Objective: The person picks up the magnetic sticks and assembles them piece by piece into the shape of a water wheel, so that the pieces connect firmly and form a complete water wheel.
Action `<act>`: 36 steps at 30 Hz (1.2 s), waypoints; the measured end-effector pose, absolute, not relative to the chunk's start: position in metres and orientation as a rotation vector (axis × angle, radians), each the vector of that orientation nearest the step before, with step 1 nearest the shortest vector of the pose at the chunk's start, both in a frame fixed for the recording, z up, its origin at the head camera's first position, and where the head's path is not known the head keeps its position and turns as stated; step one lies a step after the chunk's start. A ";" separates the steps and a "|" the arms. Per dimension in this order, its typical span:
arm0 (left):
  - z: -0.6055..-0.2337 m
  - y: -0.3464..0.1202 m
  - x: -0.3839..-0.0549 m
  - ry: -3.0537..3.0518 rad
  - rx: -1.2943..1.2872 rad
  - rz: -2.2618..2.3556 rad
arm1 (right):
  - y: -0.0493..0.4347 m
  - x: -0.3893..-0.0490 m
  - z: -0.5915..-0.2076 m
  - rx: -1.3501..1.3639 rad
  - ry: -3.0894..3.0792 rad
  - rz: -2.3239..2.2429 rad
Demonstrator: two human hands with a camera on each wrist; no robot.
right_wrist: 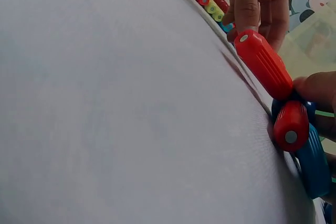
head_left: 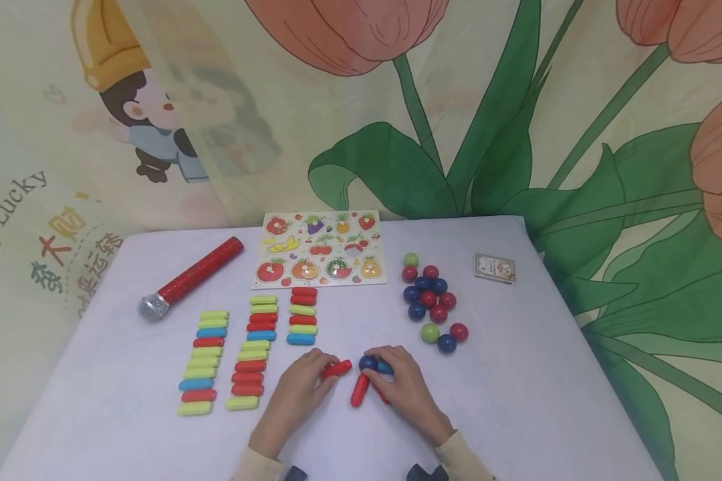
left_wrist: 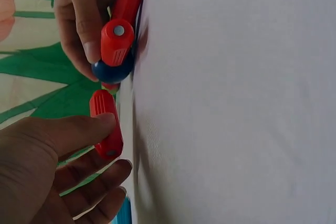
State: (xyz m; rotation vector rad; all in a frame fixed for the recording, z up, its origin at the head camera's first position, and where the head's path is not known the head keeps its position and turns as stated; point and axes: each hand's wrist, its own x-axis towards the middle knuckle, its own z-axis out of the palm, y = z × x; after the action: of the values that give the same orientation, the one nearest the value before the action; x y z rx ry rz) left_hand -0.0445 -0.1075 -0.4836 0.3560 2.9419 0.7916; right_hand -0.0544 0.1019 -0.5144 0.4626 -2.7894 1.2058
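Red rod in left fingers; long axis toward blue ball

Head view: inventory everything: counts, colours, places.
Microphone: 1, red and silver, left
Fruit board: 1, multicoloured, back
Aligned rods: 27, green, red, blue, left
Loose balls: 13, red, blue, green, right
Small box: 1, greyish, far right
Held rod: 1, red, front
Held ball: 1, blue, front
Adjoining rods: 3, red, blue, at ball
Tablecloth: 1, white, beneath
Backdrop: 1, floral, behind
Left grip: 1, on held rod
Right grip: 1, on held ball
Sleeves: 2, beige, below
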 end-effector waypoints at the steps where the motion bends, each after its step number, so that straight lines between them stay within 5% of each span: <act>1: -0.484 -0.106 -0.044 2.941 0.381 0.795 | 0.102 -0.055 -0.514 0.472 -2.791 1.207; 36: -0.487 -0.131 -0.060 3.080 0.216 0.651 | 0.101 -0.062 -0.510 0.749 -2.698 0.874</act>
State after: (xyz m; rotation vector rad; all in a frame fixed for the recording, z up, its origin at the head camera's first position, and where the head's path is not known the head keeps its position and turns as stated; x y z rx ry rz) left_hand -0.0602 -0.1310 -0.4868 0.2162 3.0797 0.6514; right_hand -0.0622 0.1014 -0.5102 0.7494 -2.6982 0.8742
